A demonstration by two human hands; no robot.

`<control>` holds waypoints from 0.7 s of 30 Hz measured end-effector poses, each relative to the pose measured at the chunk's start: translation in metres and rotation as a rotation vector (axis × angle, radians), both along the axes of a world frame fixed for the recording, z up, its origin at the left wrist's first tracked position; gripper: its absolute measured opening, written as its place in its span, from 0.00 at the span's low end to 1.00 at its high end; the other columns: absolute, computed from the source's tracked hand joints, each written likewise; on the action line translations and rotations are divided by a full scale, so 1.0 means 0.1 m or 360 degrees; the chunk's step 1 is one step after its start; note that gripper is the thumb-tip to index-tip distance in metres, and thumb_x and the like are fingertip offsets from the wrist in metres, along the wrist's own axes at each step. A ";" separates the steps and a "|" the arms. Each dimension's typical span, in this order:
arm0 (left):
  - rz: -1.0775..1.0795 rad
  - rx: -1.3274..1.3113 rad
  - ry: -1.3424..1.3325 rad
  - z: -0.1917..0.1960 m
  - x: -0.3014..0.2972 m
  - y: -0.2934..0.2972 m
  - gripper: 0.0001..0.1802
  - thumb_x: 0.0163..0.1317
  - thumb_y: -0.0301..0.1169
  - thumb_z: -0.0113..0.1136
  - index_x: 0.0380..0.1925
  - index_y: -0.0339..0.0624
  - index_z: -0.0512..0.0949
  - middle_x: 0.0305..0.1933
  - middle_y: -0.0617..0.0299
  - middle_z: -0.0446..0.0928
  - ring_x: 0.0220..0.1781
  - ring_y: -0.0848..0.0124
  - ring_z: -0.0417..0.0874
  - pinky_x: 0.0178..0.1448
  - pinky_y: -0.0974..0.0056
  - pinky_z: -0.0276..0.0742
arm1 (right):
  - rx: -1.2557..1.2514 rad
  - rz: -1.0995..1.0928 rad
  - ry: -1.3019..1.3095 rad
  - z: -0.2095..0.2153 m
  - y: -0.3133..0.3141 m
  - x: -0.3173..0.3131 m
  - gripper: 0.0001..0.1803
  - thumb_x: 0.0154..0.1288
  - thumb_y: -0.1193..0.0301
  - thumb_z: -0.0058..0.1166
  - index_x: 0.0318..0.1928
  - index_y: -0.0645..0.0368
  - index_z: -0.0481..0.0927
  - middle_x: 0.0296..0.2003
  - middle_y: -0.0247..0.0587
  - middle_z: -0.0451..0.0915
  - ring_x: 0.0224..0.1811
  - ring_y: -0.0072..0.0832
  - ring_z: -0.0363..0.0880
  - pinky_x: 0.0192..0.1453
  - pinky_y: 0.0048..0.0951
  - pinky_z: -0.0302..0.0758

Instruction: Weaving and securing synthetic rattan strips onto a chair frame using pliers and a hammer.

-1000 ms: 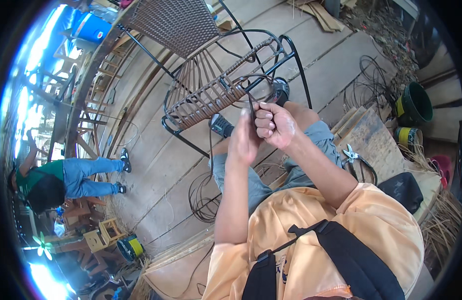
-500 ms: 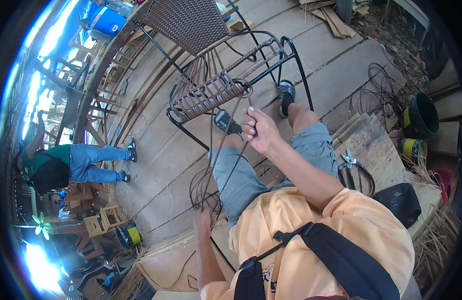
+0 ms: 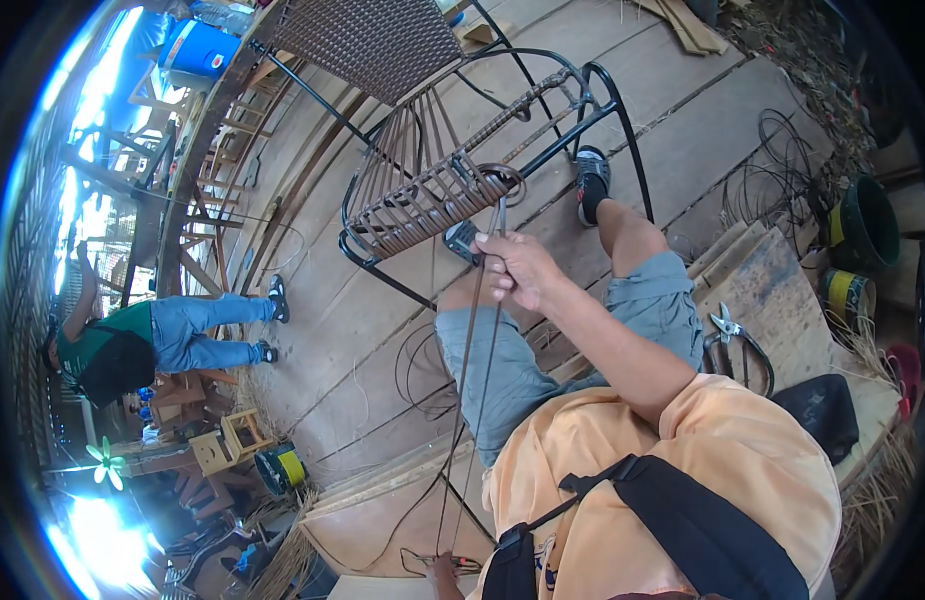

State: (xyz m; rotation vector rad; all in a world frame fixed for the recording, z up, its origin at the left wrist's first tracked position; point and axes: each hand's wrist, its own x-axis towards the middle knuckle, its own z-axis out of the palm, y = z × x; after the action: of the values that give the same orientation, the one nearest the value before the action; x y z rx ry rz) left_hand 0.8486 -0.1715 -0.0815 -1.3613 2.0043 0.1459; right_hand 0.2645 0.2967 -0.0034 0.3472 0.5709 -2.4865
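Observation:
In front of me stands a chair with a black metal frame [image 3: 623,115], a brown woven backrest [image 3: 377,45] and a partly woven seat [image 3: 422,203]. Brown weaving strands [image 3: 465,375] run from the seat's near right corner down toward my body. My right hand [image 3: 520,272] is closed around them just below that corner, next to a small loop of strand [image 3: 510,184]. Far back at the lower edge, my left hand [image 3: 444,577] is closed on the strands' other end, its fingers partly cut off by the frame.
Pruning shears [image 3: 727,325] and a black pouch [image 3: 820,415] lie on boards [image 3: 772,290] to my right. Coiled strands [image 3: 767,185] and dark buckets [image 3: 862,232] are beyond. A person in a green shirt [image 3: 122,340] stands at far left, near a small wooden stool [image 3: 232,442].
My left hand has pulled back toward the lower edge, drawing the bunched strands out long and straight. My right hand stays near the seat corner. The view has shifted slightly.

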 end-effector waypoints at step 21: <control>-0.0781 0.0523 0.0857 1.13 -3.85 1.77 0.15 0.62 0.36 0.46 0.29 0.32 0.73 0.22 0.45 0.70 0.27 0.57 0.74 0.35 0.53 0.66 | -0.0142 0.0168 0.0112 -0.18 0.16 -0.06 0.08 0.66 0.65 0.50 0.41 0.55 0.75 0.10 0.19 0.53 0.08 0.11 0.48 0.11 0.16 0.45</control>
State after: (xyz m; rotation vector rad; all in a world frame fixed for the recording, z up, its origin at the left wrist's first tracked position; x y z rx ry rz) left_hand 0.4637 0.0050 0.0313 -0.6330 2.5513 0.6367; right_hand 0.2588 0.3122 -0.0214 0.1909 0.4914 -2.4204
